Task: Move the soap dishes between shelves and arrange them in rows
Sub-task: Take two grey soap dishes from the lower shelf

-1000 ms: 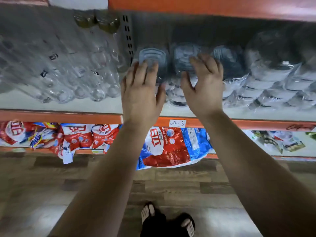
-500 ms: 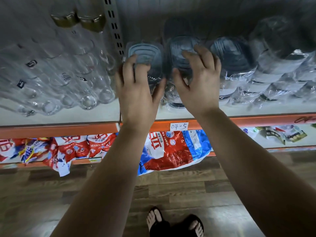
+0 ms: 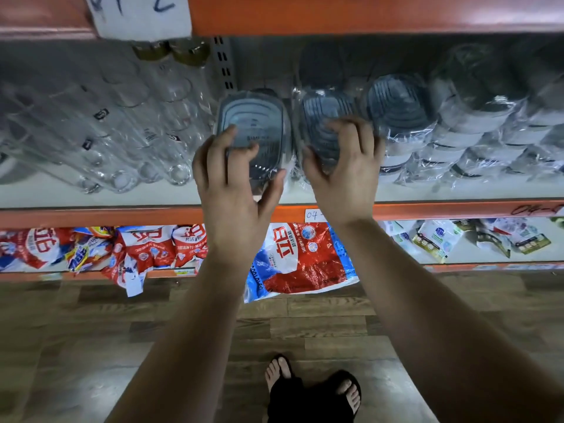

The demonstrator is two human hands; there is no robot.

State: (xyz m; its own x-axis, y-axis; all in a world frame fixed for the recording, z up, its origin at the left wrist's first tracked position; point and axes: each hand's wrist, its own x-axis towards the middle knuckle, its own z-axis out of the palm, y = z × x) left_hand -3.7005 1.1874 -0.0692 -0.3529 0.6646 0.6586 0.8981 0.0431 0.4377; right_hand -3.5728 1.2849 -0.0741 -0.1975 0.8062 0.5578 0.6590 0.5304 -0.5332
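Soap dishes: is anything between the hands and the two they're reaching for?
Nothing visible. The left hand is already on the left dish, and the right hand on the wrapped dish beside it.

**Materials and Surface Finish**

Soap dishes (image 3: 254, 123): grey ribbed plastic, sealed in glossy, crinkled clear film. Adjacent tumblers (image 3: 122, 132): clear, smooth glass. Shelf (image 3: 91, 195): matt white board with orange painted metal edge. Detergent bags (image 3: 293, 261): shiny printed plastic. Floor (image 3: 122, 346): wood-grain planks, low sheen.
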